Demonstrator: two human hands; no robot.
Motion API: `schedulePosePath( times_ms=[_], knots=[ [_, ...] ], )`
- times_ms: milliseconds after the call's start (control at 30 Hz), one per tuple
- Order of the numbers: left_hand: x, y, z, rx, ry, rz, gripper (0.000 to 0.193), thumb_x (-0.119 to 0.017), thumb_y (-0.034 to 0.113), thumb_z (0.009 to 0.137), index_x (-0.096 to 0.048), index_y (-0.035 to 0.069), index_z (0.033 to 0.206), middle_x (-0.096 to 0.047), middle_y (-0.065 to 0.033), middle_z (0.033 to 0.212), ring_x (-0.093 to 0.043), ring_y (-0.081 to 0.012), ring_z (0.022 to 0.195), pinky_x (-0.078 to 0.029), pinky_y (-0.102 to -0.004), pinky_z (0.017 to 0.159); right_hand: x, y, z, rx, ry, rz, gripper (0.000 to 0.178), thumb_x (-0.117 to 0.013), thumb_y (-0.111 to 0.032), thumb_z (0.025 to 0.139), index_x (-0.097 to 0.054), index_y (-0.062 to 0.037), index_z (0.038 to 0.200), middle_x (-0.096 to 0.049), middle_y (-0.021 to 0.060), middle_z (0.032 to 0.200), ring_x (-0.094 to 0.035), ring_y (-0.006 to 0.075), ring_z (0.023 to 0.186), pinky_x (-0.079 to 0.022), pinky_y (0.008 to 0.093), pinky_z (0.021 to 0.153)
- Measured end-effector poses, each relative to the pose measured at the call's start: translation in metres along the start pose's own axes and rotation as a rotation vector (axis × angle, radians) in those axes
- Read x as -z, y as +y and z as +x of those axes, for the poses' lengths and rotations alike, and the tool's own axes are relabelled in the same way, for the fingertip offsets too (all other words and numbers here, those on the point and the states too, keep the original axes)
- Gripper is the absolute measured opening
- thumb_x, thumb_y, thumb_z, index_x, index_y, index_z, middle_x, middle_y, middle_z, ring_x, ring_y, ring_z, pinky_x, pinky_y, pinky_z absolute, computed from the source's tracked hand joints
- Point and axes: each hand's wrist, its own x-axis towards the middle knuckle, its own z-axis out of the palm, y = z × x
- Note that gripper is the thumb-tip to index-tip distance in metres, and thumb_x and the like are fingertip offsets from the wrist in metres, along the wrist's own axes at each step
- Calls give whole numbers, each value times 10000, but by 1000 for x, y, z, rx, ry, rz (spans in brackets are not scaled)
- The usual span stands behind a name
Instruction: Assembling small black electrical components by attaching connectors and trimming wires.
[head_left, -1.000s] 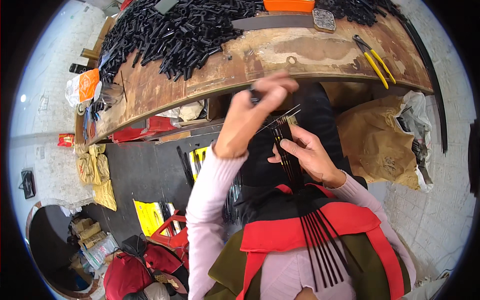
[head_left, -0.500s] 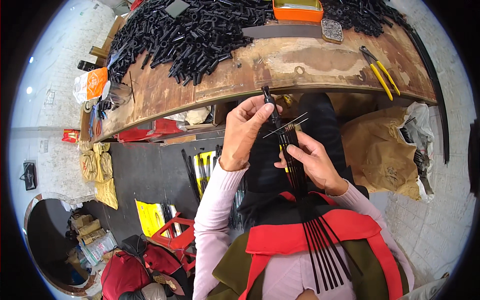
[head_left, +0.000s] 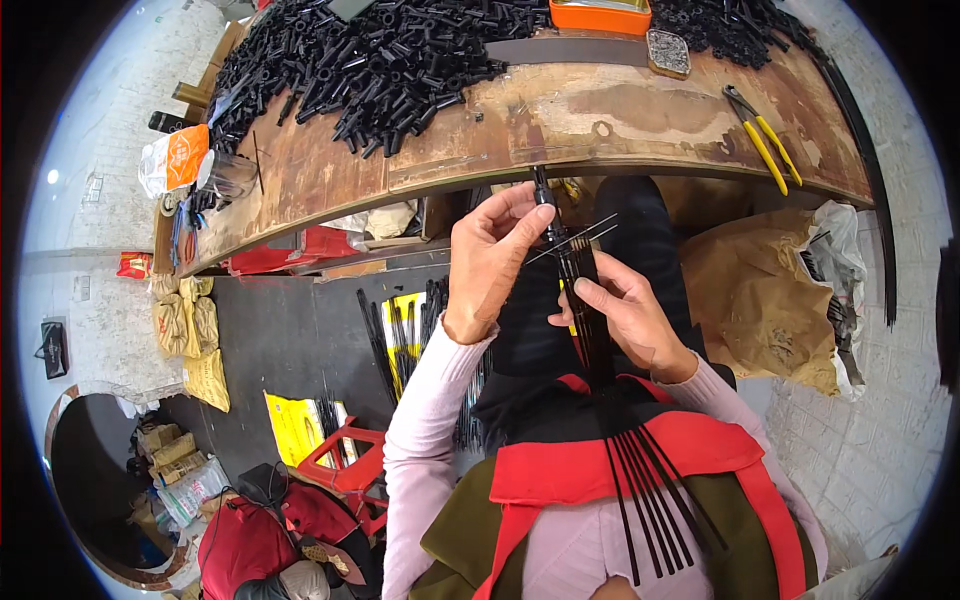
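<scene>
Pinched between thumb and fingers of my left hand [head_left: 495, 250] is a slim black tubular fitting [head_left: 547, 213], its upper end near the table's front edge. Below it my right hand [head_left: 630, 312] is closed around a bundle of thin black rods [head_left: 594, 360], which look like umbrella ribs. Their lower ends fan out across my red and olive apron [head_left: 560, 470]. Two thin metal wires [head_left: 600, 229] stick out crosswise where the fitting and the rods come together. The exact joint there is too fine to make out.
A heap of black tubes [head_left: 370, 75] covers the far left of the wooden table [head_left: 640, 110]. Yellow-handled pliers [head_left: 765, 145] lie at right, a tin [head_left: 668, 53] beside an orange box [head_left: 600, 17] behind. A brown sack [head_left: 755, 300] stands right; a red stool [head_left: 345, 460] stands lower left.
The view has shifted slightly. Both hands keep their grips; the fitting and crossed wires have moved slightly relative to the table, and the rods stay in my right hand.
</scene>
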Motion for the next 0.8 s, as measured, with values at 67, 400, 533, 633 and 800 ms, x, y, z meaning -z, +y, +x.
schedulePosePath(
  times_ms=[67, 400, 533, 633, 800],
  knots=[
    [-1, 2, -1, -21, -9, -49, 379, -708, 118, 897, -605, -43, 1225, -699, -65, 995, -637, -88, 829, -517, -219, 721, 1, 1, 0, -8, -26, 6, 359, -536, -124, 997, -484, 4, 1328, -575, 60, 978, -593, 160, 874, -551, 442, 881],
    [12, -7, 1, -6, -262, -146, 388, -601, 173, 965, -543, -12, 1302, -666, -124, 1097, -667, -191, 969, -526, -315, 907, 10, 0, -2, -20, -76, 46, 365, -540, -115, 990, -479, -8, 1333, -579, 54, 988, -596, 155, 861, -549, 458, 891],
    [11, -8, 2, 0, -301, -174, 393, -601, 190, 968, -541, -16, 1297, -667, -123, 1091, -659, -187, 984, -516, -312, 916, 8, -2, -2, -11, -82, 49, 377, -541, -117, 989, -471, -9, 1343, -583, 53, 990, -597, 155, 852, -551, 462, 889],
    [8, -8, 1, -37, -292, -159, 387, -596, 187, 971, -540, -19, 1294, -667, -121, 1091, -650, -180, 998, -510, -307, 920, 6, -2, -2, 2, -55, 33, 380, -541, -125, 990, -470, -6, 1343, -583, 58, 986, -598, 157, 850, -553, 458, 884],
    [0, -4, -5, -78, -176, -122, 381, -589, 180, 974, -537, -19, 1294, -668, -116, 1090, -645, -169, 997, -505, -299, 917, 9, -1, 0, 13, -62, 12, 377, -541, -133, 992, -472, -3, 1339, -580, 63, 979, -601, 162, 849, -555, 455, 879]
  ],
)
